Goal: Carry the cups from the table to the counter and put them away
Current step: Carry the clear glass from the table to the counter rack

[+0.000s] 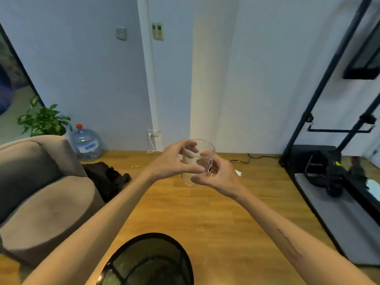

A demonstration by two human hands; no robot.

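Observation:
A clear glass cup [202,150] with a small dark print on its side is held upright in the air in front of me, over the wooden floor. My left hand [174,161] grips its left side, with the thumb across the front and fingers over the rim. My right hand [218,177] holds its lower right side, fingers wrapped behind the glass. The cup looks empty. No table or counter is in view.
A beige sofa [41,182] stands at the left, with a dark bag [107,179], a water jug [87,144] and a potted plant [43,120] behind it. A black round glass tabletop [152,262] lies below my arms. A black metal rack [329,140] stands at the right.

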